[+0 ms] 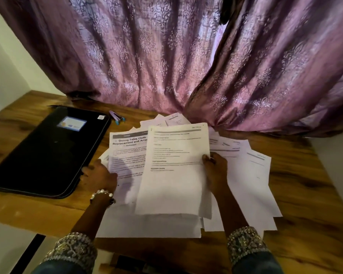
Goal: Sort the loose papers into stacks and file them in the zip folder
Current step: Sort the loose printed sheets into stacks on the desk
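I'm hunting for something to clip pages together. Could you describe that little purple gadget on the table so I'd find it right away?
Start at the big black zip folder lying on the left of the wooden table. Just past its far right corner, below the purple curtain, lies the small stapler. It is lilac with a turquoise tip, the only coloured thing beside the white loose papers.

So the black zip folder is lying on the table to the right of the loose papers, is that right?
Not quite. The head view shows the black zip folder lying on the table to the left of the loose papers, not the right.
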